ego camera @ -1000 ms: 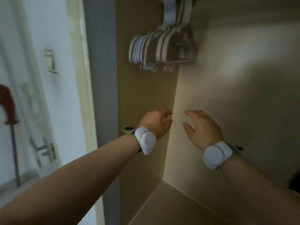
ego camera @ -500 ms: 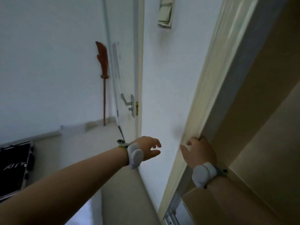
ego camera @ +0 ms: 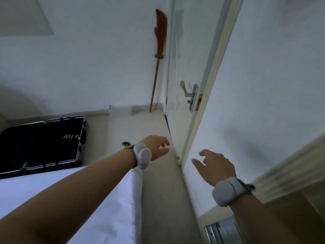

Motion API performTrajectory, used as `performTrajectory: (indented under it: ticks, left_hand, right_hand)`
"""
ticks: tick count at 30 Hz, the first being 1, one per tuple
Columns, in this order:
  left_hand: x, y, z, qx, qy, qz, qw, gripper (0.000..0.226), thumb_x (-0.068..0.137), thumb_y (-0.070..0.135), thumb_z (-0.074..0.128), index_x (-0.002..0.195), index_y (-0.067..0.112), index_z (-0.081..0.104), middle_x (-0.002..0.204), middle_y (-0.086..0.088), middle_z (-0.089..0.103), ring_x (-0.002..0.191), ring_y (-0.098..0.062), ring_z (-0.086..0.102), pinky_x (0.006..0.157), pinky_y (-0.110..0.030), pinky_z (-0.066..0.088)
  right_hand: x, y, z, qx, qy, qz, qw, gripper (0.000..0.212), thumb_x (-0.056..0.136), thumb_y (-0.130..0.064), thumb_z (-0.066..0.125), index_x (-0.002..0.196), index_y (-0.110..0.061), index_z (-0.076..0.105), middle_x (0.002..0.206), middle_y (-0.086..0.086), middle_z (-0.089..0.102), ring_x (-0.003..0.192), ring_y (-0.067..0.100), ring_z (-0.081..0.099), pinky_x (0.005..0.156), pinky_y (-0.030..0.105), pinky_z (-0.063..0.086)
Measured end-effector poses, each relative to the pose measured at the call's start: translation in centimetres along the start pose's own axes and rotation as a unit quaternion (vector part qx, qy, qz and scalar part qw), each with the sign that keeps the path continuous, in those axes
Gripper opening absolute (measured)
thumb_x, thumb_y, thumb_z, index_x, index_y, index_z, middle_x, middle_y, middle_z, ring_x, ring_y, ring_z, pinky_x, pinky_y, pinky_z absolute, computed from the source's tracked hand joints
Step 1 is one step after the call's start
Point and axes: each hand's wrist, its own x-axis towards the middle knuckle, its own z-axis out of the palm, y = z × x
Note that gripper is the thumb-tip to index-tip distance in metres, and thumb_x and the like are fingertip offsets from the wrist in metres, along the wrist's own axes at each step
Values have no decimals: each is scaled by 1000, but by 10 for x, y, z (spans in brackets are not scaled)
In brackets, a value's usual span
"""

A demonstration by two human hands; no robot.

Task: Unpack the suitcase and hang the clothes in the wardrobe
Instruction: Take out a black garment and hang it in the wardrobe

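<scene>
Your left hand (ego camera: pixel 154 147) and right hand (ego camera: pixel 215 166) are empty and loosely splayed, with the open suitcase (ego camera: pixel 40 140) on the floor (ego camera: pixel 158 194) beyond the bed's (ego camera: pixel 79 191) far edge; likely a garment remains to fetch for the wardrobe (ego camera: pixel 288 169).

hands: left (ego camera: pixel 156 147), right (ego camera: pixel 213 166) empty | suitcase (ego camera: pixel 42 143) open on floor

Far left on floor (ego camera: pixel 158 182), beyond near-left bed (ego camera: pixel 79 199): suitcase (ego camera: pixel 44 143). Far right: door (ego camera: pixel 181 59), pole (ego camera: pixel 155 76) leaning just left of it.
</scene>
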Motion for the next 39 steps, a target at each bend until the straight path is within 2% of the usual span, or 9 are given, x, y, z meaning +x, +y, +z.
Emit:
performTrajectory:
  ticks: [6,13,17,23,29,39]
  left_hand:
    - [17,-42,-14,-37,27,-78,996,34,94,34,51,125,21,54,121,0,61,109,-17,57,90,-22,40]
    - [59,-82,-51,-81,108,-165,977,33,93,35,53,122,22,56,118,0,63,104,-16,59,92,-29,48]
    - [85,-103,-70,-124,177,-215,952,32,93,33,52,122,20,57,114,-1,64,101,-17,60,90,-32,49]
    - [89,-142,-80,-163,235,-295,912,32,93,31,52,123,20,56,115,-2,63,103,-18,60,87,-28,46]
    - [97,-197,-91,-186,247,-359,881,35,94,34,50,127,24,52,120,1,60,106,-16,59,87,-25,44]
    - [132,-319,-141,-216,310,-428,821,40,94,30,50,132,20,48,125,-1,59,110,-20,58,91,-27,43]
  right_hand:
    - [80,-60,15,-8,-36,-99,994,47,92,-51,45,133,-28,44,123,-1,61,109,23,58,87,31,45]
    - [186,-119,5,-29,-31,-193,980,50,92,-48,48,136,-24,43,128,2,59,112,25,58,87,31,45]
    - [245,-152,1,-47,-38,-245,968,50,92,-47,48,135,-23,44,129,2,59,113,25,58,85,31,45]
    - [289,-188,20,-58,-77,-304,948,51,92,-46,49,137,-22,42,131,3,57,116,24,56,87,32,48]
    - [334,-238,41,-55,-108,-365,923,57,93,-44,49,143,-21,34,141,2,48,125,24,49,94,35,45]
    - [438,-356,57,-75,-124,-416,898,58,93,-43,49,144,-22,31,143,2,46,128,25,46,99,36,44]
